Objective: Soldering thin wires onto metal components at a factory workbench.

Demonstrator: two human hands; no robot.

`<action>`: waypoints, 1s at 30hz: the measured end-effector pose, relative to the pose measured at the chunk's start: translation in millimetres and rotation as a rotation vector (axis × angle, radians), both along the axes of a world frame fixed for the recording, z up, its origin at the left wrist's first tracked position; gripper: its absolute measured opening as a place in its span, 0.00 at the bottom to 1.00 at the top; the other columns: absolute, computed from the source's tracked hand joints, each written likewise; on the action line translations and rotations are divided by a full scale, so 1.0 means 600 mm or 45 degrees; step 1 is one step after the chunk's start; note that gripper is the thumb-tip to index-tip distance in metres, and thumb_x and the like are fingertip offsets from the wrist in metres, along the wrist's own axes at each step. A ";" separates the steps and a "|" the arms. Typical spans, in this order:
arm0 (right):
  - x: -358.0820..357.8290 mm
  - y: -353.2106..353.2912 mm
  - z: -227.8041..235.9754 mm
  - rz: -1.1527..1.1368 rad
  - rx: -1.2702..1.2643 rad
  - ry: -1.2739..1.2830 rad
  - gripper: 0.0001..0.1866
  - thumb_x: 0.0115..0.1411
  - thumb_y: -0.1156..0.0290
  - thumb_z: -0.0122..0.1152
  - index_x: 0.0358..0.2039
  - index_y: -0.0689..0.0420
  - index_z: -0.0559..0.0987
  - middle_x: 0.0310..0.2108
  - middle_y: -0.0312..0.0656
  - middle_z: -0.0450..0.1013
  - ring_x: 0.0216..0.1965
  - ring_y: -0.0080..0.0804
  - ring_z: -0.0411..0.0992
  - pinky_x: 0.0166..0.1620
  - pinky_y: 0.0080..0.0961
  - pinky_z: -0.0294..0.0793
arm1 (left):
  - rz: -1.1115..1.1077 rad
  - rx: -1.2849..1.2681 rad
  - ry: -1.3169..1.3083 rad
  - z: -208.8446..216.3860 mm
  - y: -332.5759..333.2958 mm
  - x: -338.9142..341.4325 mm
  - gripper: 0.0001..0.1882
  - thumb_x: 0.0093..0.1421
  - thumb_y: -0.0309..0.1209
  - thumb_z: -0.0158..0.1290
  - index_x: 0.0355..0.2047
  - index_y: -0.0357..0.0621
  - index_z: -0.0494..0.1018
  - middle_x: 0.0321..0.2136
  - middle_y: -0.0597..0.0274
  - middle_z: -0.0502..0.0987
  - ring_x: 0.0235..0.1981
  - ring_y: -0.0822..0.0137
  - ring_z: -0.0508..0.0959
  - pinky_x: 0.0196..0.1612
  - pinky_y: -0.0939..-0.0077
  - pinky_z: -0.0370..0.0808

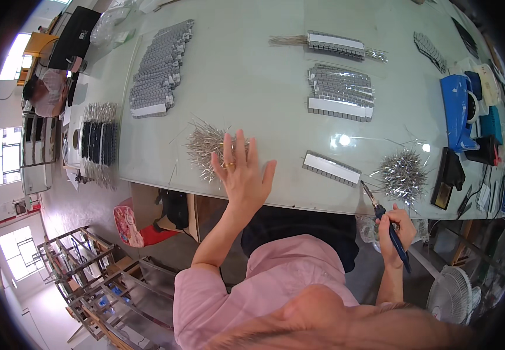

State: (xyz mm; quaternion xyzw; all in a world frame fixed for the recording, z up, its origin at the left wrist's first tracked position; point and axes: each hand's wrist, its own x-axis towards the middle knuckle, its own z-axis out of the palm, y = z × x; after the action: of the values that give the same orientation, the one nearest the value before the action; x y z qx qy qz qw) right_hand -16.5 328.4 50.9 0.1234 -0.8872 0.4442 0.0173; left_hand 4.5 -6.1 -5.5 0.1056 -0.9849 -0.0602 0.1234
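My left hand lies with fingers spread over the edge of a pile of thin silvery wire pieces, and a ring shows on one finger. My right hand, closed round the dark blue handles, grips a pair of narrow-nosed pliers. The tip of the pliers points toward the right end of a grey ridged strip with a white top, on the table's near edge. Just right of the pliers' nose is a second pile of silvery wire pieces.
Stacked grey strips stand at the far left, with more strips at the far right. One strip bundle has wires sticking out both ends. A blue holder and a black box crowd the right. A fan stands below.
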 end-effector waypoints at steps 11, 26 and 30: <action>0.007 -0.004 -0.001 -0.064 0.027 -0.020 0.04 0.54 0.82 0.60 0.27 0.61 0.74 0.22 0.41 0.73 0.24 0.31 0.73 0.55 0.41 0.73 | 0.092 -0.008 0.100 0.010 0.006 0.006 0.34 0.60 0.49 0.54 0.59 0.38 0.67 0.65 0.49 0.59 0.68 0.48 0.52 0.64 0.37 0.42; 0.023 0.000 -0.011 -0.118 -0.152 0.017 0.02 0.62 0.77 0.53 0.32 0.61 0.70 0.25 0.38 0.71 0.26 0.24 0.75 0.64 0.44 0.63 | -0.067 0.201 -0.001 -0.011 -0.007 0.018 0.39 0.60 0.47 0.53 0.65 0.36 0.57 0.64 0.45 0.60 0.67 0.46 0.55 0.65 0.38 0.47; 0.021 -0.006 -0.016 -0.125 -0.179 0.004 0.02 0.58 0.81 0.55 0.32 0.60 0.73 0.24 0.39 0.73 0.25 0.27 0.75 0.62 0.45 0.65 | 0.022 0.149 0.003 -0.003 -0.045 0.021 0.37 0.60 0.44 0.55 0.65 0.41 0.60 0.63 0.44 0.61 0.66 0.43 0.57 0.63 0.36 0.50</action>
State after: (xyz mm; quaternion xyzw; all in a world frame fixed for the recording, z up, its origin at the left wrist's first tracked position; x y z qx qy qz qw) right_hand -4.0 324.5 41.2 0.0788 -0.8587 0.5039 0.0491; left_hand 16.9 -33.2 -7.2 0.1211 -0.9786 -0.1168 0.1186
